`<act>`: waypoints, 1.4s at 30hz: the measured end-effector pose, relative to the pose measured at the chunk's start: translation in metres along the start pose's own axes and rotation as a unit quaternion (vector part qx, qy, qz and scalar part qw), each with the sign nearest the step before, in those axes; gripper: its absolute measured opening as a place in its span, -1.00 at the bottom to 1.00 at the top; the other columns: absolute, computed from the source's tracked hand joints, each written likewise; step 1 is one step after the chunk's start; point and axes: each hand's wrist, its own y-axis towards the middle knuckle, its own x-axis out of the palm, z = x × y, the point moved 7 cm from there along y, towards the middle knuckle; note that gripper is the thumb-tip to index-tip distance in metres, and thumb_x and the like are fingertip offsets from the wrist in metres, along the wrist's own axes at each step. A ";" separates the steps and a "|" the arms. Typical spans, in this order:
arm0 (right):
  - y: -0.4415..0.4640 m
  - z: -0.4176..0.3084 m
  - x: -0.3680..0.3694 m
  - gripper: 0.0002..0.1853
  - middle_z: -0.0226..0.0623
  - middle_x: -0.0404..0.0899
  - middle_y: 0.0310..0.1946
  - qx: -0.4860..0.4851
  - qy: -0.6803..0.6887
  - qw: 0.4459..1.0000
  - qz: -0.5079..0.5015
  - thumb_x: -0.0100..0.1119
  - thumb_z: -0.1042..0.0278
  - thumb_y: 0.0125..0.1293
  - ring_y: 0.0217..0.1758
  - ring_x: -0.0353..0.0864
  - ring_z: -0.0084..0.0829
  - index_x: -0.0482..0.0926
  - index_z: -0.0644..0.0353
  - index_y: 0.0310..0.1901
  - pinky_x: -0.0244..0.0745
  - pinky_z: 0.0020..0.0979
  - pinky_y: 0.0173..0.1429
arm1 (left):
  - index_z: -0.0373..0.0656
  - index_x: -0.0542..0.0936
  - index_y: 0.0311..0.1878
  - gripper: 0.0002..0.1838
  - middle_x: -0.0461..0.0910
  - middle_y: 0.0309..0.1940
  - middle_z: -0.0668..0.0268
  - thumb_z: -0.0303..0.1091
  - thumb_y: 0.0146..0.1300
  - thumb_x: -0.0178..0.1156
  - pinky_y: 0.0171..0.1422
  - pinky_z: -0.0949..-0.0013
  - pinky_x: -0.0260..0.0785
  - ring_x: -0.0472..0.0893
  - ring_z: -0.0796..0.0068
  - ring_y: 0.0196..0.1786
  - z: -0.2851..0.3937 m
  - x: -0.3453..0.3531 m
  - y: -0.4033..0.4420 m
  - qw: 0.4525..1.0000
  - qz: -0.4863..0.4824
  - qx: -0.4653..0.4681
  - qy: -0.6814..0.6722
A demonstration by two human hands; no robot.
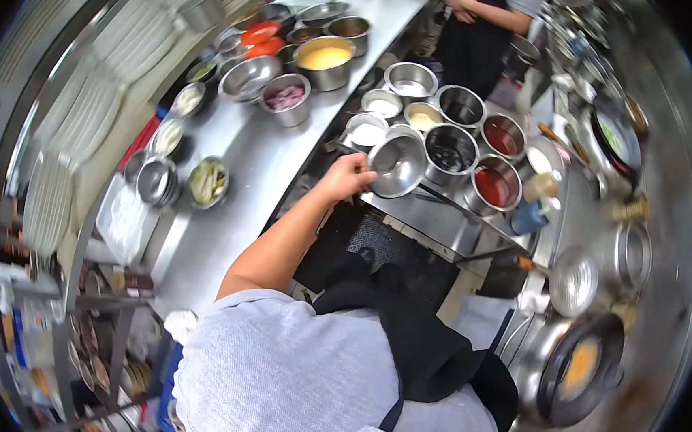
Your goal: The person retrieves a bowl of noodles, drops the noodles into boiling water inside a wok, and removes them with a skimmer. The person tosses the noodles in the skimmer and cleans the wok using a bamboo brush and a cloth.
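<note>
Shiny metal bowl [399,163] is held by its left rim in the left hand [349,177], fingers curled pretty much closed over the edge. The right hand can't be made out, so its state can't be told. The bowl is positioned at the near left corner of a metal stand [427,219], though whether it's rested there or lifted can't really be told. The stand is kinda packed: a pot of dark sauce [451,152] is set just beside the bowl, a pot of red sauce [496,186] nearer the right edge, a tub of white stuff [368,133] by the left edge. On the long counter [252,154], a pot of yellow liquid [325,57] is parked near the edge facing the stand
</note>
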 end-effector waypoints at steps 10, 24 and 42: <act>0.069 -0.124 0.094 -0.65 -0.31 0.57 -0.39 -0.053 -0.111 0.989 -0.088 0.14 0.34 0.34 -0.41 0.57 -0.50 0.43 0.10 0.14 0.48 -0.45 -0.33 | -0.05 0.39 -0.35 -0.81 0.55 -0.47 0.37 -0.27 0.32 0.19 -0.45 0.49 0.40 0.65 0.46 -0.47 -0.120 -0.238 -0.140 0.919 0.325 -0.091 -0.204; 0.071 -0.170 0.205 -0.68 -0.31 0.57 -0.41 -0.031 -0.115 0.989 -0.083 0.12 0.32 0.35 -0.45 0.56 -0.50 0.44 0.10 0.11 0.47 -0.41 -0.36 | -0.26 0.48 0.04 -0.65 0.65 -0.30 0.10 -0.19 0.36 0.09 -0.32 0.36 0.54 0.64 0.28 -0.32 -0.204 -0.606 -0.260 0.615 0.712 0.104 -0.322; -0.015 0.047 0.195 -0.36 -0.28 0.53 -0.47 0.236 0.273 0.922 0.138 0.16 0.27 0.30 -0.48 0.56 -0.38 0.13 -0.09 0.37 0.44 -0.32 -0.47 | -0.20 0.49 -0.13 -0.74 0.60 -0.42 0.32 -0.20 0.46 -0.05 -0.51 0.58 0.28 0.49 0.64 -0.62 -0.029 0.091 0.013 0.884 -0.459 -0.056 -0.075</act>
